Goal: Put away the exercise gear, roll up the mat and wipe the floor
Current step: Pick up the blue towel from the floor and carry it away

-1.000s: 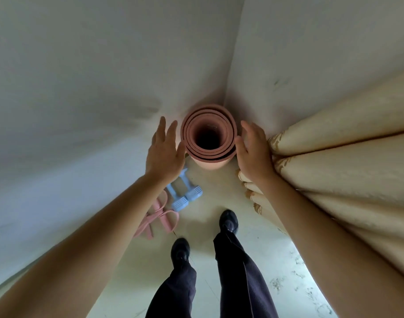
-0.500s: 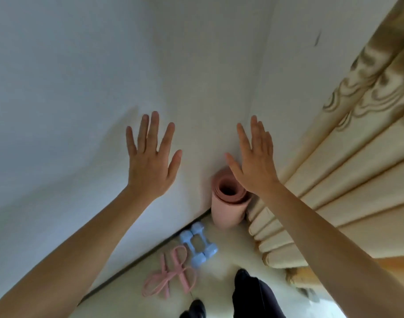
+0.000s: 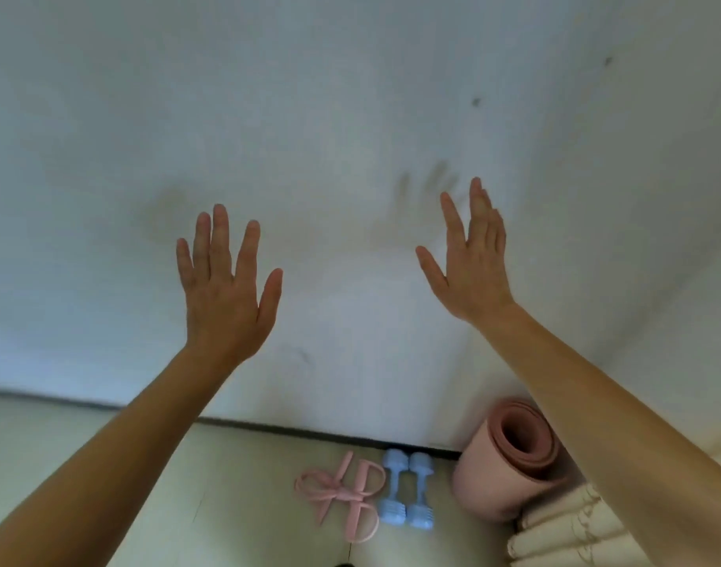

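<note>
My left grip (image 3: 223, 296) and right grip (image 3: 473, 272) hover empty, fingers spread, while the rolled mat (image 3: 510, 456) stands on end by the wall (image 3: 350, 116) beside dumbbells (image 3: 407, 489) and band (image 3: 342, 497), seemingly parked there so the floor (image 3: 248, 484) can be wiped.

Both hands (image 3: 225, 296) raised, fingers spread; mat (image 3: 502, 480) apparently upright.

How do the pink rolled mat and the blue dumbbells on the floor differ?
The rolled mat is pink and stands on end; the dumbbells are pale blue and lie flat, side by side. The rolled mat is one bulky hollow roll; the dumbbells are a much smaller pair with knobbed ends. Both rest on the floor beside the wall.
</note>
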